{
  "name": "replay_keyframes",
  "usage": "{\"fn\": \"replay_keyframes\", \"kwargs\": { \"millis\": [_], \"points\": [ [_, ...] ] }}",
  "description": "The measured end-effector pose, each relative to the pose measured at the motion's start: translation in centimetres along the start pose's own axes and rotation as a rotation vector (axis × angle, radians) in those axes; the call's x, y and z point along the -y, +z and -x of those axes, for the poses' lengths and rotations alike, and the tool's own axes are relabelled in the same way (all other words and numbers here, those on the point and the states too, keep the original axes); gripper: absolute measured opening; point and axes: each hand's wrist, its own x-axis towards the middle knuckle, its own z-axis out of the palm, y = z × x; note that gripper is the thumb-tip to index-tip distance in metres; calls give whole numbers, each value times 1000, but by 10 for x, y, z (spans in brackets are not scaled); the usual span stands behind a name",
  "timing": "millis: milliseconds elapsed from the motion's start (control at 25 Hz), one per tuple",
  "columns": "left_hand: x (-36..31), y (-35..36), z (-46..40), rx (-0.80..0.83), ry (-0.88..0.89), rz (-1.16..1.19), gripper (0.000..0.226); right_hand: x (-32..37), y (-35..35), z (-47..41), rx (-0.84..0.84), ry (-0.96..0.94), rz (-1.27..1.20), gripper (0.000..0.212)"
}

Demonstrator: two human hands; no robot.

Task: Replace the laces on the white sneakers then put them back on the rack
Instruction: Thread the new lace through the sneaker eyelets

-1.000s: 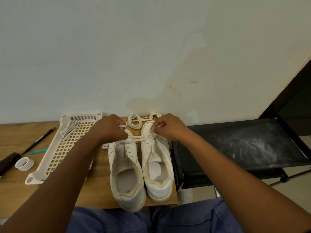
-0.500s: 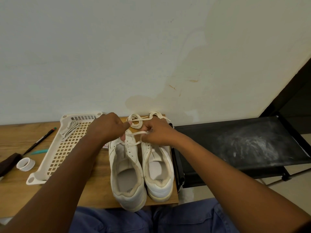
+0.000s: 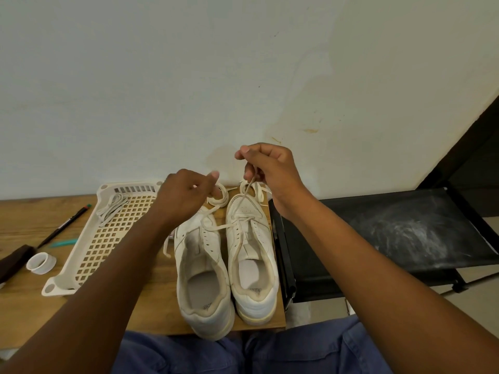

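The left hand covers the toe of the left sneaker, so the lace's path there cannot be followed, nor whether its fingers pinch anything. The same forearm hides part of the rack beside that sneaker. Inside the right hand the lace end is out of sight. The heel-tab print on both sneakers is too small to read. A dark object, far left of the rack, is cut by the picture's edge.
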Motion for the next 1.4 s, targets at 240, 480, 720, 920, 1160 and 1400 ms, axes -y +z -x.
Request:
{"fn": "replay_keyframes", "kwargs": {
  "millis": [240,480,720,920,1160,1400],
  "points": [
    [-31,6,1,250,-153,683,65,-6,8,3,174,-17,203,27],
    [-20,-4,-5,100,-152,1125,26,-20,5,-2,149,42,471,24],
    [-11,-12,-8,-151,-244,1391,24,-36,-10,-9,-76,238,713,14],
    [-3,-19,-11,-254,-257,1540,21,-36,-14,-8,-194,317,866,17],
    [-15,-5,-9,-194,-213,1296,22,-36,2,-3,90,3,677,26],
    [-24,9,-6,-236,-44,788,30,-34,11,-1,162,-42,717,23]
  ]
}}
